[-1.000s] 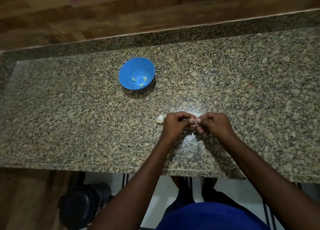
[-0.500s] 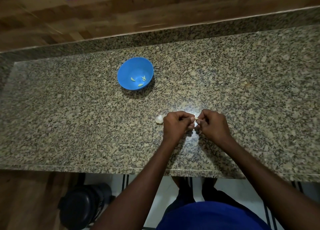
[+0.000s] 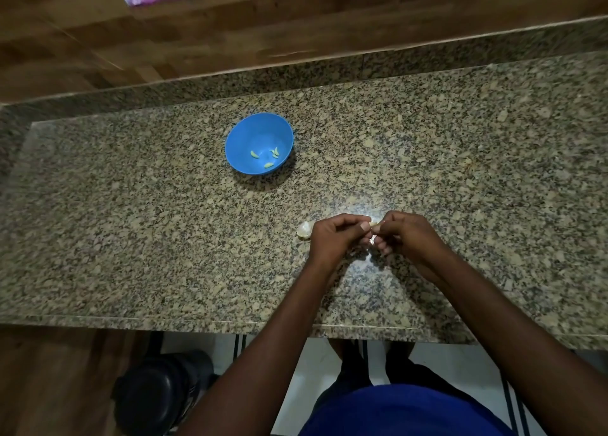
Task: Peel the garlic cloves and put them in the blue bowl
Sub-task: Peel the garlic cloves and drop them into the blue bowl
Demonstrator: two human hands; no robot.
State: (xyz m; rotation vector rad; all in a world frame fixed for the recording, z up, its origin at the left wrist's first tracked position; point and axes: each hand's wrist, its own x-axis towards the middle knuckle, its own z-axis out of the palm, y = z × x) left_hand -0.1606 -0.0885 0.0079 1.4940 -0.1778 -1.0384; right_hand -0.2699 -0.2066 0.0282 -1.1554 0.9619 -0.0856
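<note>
- A garlic clove (image 3: pixel 374 224) is pinched between the left hand (image 3: pixel 335 236) and right hand (image 3: pixel 406 233), as before, lying crosswise above the worktop (image 3: pixel 131 238).
- The blue bowl (image 3: pixel 259 143) is unmoved, well apart.

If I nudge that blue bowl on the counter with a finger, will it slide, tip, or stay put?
The blue bowl looks like thin plastic and holds only about four peeled garlic cloves, so it is probably light and would slide readily on the polished granite counter. It narrows toward its base, so a push high on the rim might tip it rather than move it.
</note>
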